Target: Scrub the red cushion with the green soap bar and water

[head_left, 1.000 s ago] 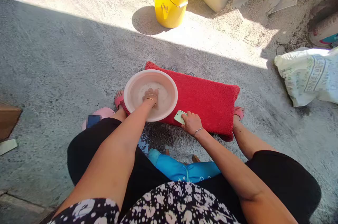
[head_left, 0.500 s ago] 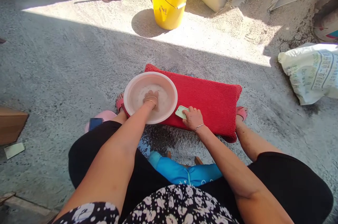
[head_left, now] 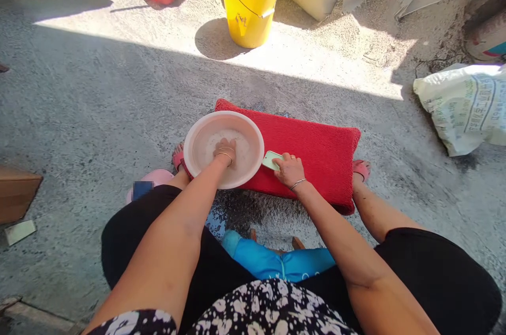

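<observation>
The right hand (head_left: 290, 170) pinches a pale green brush-like block (head_left: 270, 160) near the red plush mat's (head_left: 320, 158) near edge, beside the basin (head_left: 187, 149). In its cloudy water (head_left: 205, 153) lies the left hand (head_left: 225, 150), grip unclear. Beyond stands a yellow bucket (head_left: 251, 8), contents hidden.

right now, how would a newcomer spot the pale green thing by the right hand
Start with the long red fabric-covered block between the feet. A pale pink basin sits on its left end; just right of it, the right hand holds a small flat piece. Its pale green colour sets it apart from the red and pink beside it.
</observation>
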Motion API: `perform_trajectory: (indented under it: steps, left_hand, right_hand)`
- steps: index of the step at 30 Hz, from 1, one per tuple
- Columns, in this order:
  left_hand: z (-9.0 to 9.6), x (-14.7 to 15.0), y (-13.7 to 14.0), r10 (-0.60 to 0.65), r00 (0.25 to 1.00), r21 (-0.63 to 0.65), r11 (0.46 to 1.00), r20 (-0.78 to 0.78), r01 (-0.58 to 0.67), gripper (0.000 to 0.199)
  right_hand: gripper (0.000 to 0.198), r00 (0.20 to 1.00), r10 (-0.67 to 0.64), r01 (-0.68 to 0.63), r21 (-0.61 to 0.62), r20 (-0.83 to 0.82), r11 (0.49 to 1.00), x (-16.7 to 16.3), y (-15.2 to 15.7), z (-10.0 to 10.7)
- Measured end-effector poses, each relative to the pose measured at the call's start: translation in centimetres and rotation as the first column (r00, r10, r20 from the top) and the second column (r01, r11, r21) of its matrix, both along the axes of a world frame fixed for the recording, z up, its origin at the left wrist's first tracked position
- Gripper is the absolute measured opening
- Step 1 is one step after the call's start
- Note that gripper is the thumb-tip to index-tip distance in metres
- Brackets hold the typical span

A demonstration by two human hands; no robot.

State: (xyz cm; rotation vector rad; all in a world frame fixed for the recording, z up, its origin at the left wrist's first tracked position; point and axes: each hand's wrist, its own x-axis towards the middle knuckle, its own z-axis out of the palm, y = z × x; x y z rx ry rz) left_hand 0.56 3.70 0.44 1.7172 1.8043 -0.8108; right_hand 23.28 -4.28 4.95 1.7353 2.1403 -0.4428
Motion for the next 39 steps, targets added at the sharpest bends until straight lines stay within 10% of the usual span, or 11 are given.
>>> perform_trajectory:
  steps: [9,15,20,24,32,39]
  left_hand:
    - [-0.5,-0.2,0.1,-0.010,1.000,0.020,1.000,-0.016,0.010,0.099]
    - [0.7,0.1,0.1,-0.032,0.999,0.016,0.999,-0.004,0.032,0.105]
    - [1.1,0.0,-0.1,-0.001,0.999,0.017,1.000,0.043,0.001,0.102]
    - [1.2,0.1,-0.1,0.026,0.999,0.016,1.000,0.043,-0.027,0.099]
    - [0.8,0.0,0.1,-0.021,1.000,0.009,1.000,-0.018,0.021,0.107]
    - [0.6,0.0,0.2,-0.056,0.998,0.021,0.998,-0.043,0.057,0.107]
  right_hand:
    - [0.043,0.996,0.070,-0.071,-0.011,-0.047,0.997,2.4,0.7,-1.9]
    - [0.048,0.971,-0.159,0.170,-0.048,0.179,0.984,14.8,-2.6,-1.2]
    - [0.044,0.802,-0.468,0.521,-0.052,0.373,0.852,20.7,-4.4,0.2]
    - [0.056,0.824,-0.496,0.497,0.070,0.274,0.865,15.4,-4.8,0.6]
    - [0.059,0.992,-0.110,0.111,0.011,-0.060,0.994,-2.1,-5.0,-3.3]
    - [0.059,0.928,-0.356,0.354,0.033,0.113,0.935,8.2,-6.9,-3.5]
